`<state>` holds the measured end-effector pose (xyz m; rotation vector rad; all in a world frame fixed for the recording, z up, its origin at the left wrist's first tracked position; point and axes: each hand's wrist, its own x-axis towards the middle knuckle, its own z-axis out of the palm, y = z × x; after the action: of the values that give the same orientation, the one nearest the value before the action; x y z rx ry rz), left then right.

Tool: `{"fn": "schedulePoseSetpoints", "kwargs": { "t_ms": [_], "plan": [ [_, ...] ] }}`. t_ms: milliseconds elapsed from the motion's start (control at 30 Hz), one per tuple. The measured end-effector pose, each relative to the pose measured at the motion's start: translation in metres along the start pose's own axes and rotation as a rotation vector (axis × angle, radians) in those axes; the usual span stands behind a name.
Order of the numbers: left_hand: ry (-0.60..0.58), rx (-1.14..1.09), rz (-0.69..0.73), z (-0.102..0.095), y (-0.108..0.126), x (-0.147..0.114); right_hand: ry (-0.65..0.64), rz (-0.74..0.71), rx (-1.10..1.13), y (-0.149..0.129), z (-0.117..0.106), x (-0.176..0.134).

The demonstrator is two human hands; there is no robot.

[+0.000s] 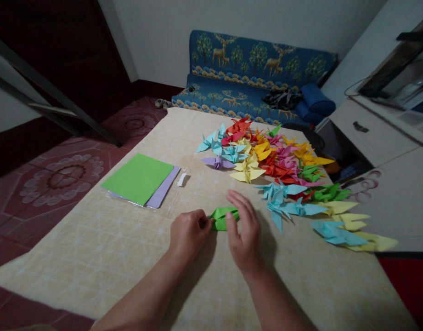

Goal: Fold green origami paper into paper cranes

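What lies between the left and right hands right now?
In the head view, folded green paper lies between the left hand and the right hand, over the pale tablecloth.

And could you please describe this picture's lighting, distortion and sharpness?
Head view: dim overall, darkest at top left; soft shadows right of both hands on the tablecloth; wide-angle distortion seems to tilt the cabinet; the paper birds look slightly soft.

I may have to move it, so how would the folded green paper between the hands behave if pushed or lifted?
The folded green paper is probably very light, being only paper. Its layered folds likely make it stiffer than the flat green sheet. Lying low on the tablecloth, it would probably slide rather than roll.
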<state>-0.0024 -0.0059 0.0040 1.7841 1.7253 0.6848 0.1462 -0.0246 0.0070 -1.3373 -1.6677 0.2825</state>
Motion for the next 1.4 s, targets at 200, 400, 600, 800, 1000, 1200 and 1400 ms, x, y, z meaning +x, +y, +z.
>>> {"fn": "schedulePoseSetpoints", "kwargs": {
  "t_ms": [200, 400, 600, 800, 1000, 1200, 1400],
  "plan": [
    [-0.177, 0.206, -0.024, -0.008, 0.004, -0.001, -0.483, -0.09, -0.115, -0.028, 0.027, -0.016],
    [-0.197, 0.279, -0.046, -0.006, 0.003, 0.001, -0.527, -0.098, -0.171, -0.014, 0.027, -0.018],
    [-0.212, 0.279, -0.051, -0.006, 0.002, 0.002, -0.493, -0.045, -0.145, -0.017, 0.029, -0.015],
    [-0.093, 0.235, 0.08, -0.006, 0.001, -0.004, -0.386, 0.281, 0.255, -0.016, 0.027, -0.008],
    [0.087, 0.227, 0.542, 0.011, 0.002, -0.001, -0.12, 0.548, 0.85, 0.015, 0.037, -0.005],
    [-0.007, 0.188, 0.696, 0.027, 0.002, -0.001, 0.103, 0.435, 0.843, 0.02, 0.007, -0.005],
    [-0.018, 0.277, 0.753, 0.029, 0.001, -0.003, -0.192, 0.04, -0.106, 0.012, -0.037, -0.032]
  ]
}}
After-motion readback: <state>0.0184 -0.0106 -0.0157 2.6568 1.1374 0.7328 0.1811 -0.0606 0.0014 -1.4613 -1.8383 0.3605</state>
